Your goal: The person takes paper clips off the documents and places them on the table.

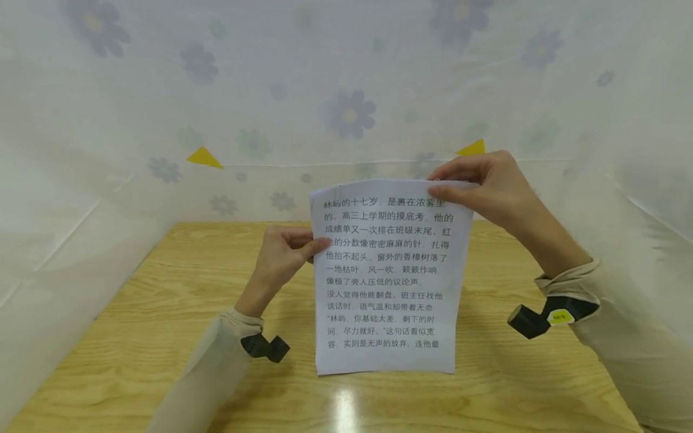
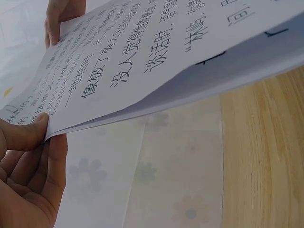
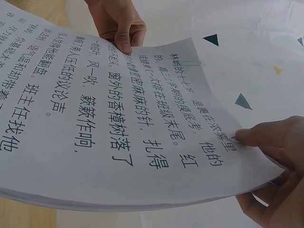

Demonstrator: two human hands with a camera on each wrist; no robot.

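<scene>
i hold the stack of printed sheets [image 1: 387, 276] upright above the table [image 1: 162, 337]: my left hand [image 1: 281, 255] pinches its left edge, my right hand [image 1: 489, 186] its top right corner. light, floppy, likely to fan apart, so edges suit.

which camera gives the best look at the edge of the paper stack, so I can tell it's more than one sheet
The left wrist view: the paper stack shows layered sheet edges from below, pinched by the left hand. The right wrist view shows the stacked edge only along the bottom; the right hand pinches a corner. The head view shows only the printed face.
</scene>
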